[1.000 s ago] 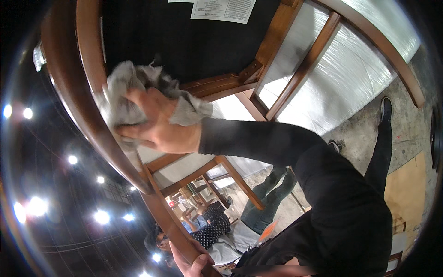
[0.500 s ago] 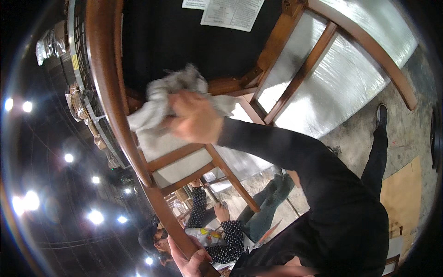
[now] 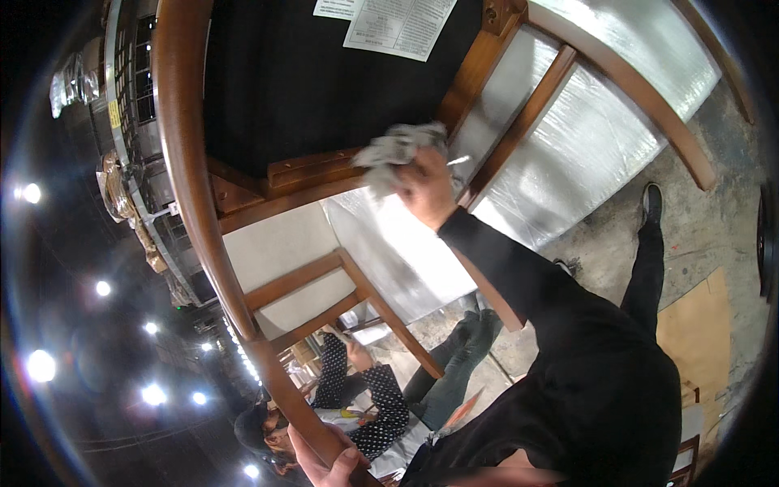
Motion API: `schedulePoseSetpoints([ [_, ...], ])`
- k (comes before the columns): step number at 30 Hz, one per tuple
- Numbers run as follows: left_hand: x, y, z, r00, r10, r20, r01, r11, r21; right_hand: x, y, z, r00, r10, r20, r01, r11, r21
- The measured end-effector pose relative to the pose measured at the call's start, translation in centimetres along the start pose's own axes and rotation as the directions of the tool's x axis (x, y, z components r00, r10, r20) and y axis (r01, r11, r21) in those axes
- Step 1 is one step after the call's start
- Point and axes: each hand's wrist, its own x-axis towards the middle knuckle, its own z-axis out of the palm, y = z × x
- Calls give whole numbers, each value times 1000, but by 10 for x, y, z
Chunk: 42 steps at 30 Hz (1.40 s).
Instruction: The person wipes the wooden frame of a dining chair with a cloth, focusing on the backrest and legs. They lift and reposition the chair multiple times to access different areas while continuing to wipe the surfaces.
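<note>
A brown wooden chair is tipped over in front of me, its black underside facing me with white printed labels on it. My right hand is closed on a crumpled grey-white cloth, which touches the seat frame near its right corner. Motion blurs the cloth and fingers a little. Low in the view, my left hand wraps round the end of the chair's long wooden leg.
Clear plastic film covers a surface behind the chair, beside more wooden frame parts. Another person in dotted sleeves works beyond the chair. Flat cardboard lies on the concrete floor. Racking stands at the left.
My right hand has moved the cloth rightward along the seat frame, uncovering the frame's left corner. My left hand keeps its grip on the leg. The other person's arm has shifted.
</note>
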Motion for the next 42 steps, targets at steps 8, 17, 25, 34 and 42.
schedulePoseSetpoints([
  [8, -7, 1, 7, 998, -41, -37, 39, 997, -65, 57, -115, 15, 979, -195, 64, 173, 951, 256],
  [17, -2, 2, 7, 999, 53, -12, -53, 999, -1, 28, -21, -36, 952, 244, 184, -214, 962, -168],
  [25, 0, 10, 12, 999, 35, -17, -36, 998, -60, 47, -84, 7, 982, -185, 30, 175, 964, 201],
  [34, 1, 2, 7, 999, 40, -27, -42, 997, -61, 192, -35, -94, 867, -101, -487, 193, 971, 142],
  [42, 1, -2, -2, 998, -58, 11, 58, 997, -54, 278, 29, -106, 877, -164, -451, -30, 919, -393],
])
